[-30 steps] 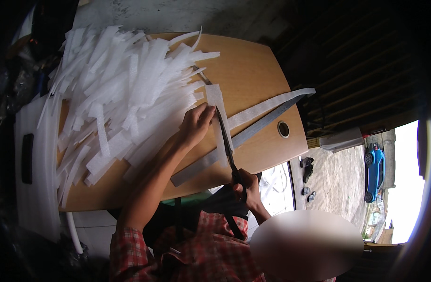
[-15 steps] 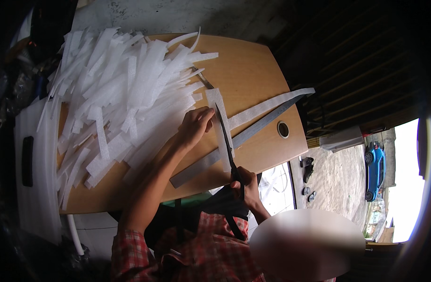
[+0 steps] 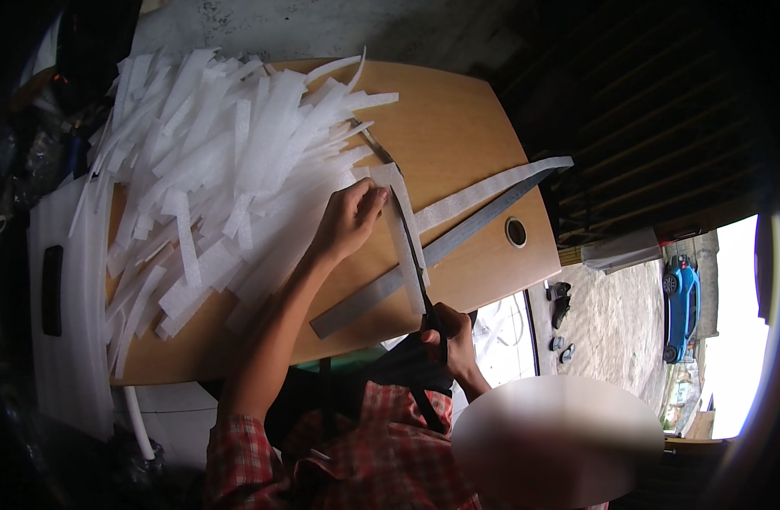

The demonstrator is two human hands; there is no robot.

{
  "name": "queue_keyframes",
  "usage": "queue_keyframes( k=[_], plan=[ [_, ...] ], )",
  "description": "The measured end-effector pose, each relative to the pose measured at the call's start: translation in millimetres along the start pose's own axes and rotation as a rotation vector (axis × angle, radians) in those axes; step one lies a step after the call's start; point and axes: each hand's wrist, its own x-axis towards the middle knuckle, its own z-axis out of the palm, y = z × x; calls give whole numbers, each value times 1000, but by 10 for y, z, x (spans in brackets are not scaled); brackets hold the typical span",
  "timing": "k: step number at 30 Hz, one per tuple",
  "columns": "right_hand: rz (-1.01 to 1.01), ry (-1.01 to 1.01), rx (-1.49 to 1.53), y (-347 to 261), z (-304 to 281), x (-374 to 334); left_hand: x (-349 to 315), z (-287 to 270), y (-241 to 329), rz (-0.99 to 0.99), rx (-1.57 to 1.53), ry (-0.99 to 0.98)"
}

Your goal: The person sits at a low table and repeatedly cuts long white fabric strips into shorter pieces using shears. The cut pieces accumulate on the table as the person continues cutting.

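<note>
My right hand is closed round the handles of black scissors at the near edge of the table. Their long blades run away from me along a white foam strip. At the far end of that strip, my left hand pinches its left edge beside the blade tips. The strip lies over a long grey metal ruler, which slants across the table. To the right, another narrow foam strip stretches toward the table's right edge.
A large heap of cut white foam strips covers the left of the wooden table. A thin metal piece pokes out beside it. The tabletop has a round hole at right. Shoes and a blue car are beyond.
My left hand has shifted slightly left and away from me at the strip's far end. The scissors remain along the strip in nearly the same place.
</note>
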Motion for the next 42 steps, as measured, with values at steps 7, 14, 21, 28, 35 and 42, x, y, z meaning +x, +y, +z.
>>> queue_keyframes(
  k=[7, 14, 21, 28, 35, 42],
  plan=[
    [40, -31, 8, -5, -58, 54, 16, -10, -42, -23, -63, -93],
    [112, -91, 190, -131, -86, 97, -9, -62, 34, -28, -93, -239],
    [29, -41, 34, 23, -127, 182, 12, -101, 140, -151, -207, -391],
    [20, 5, 229, -48, -261, 64, -55, 58, 197, -392, -398, -119],
    [4, 177, 278, 228, -620, 160, -71, 347, 189, -486, -461, 162],
    [-20, 227, 238, 504, -766, 412, -107, 416, 262, 402, 767, -188]
  ],
)
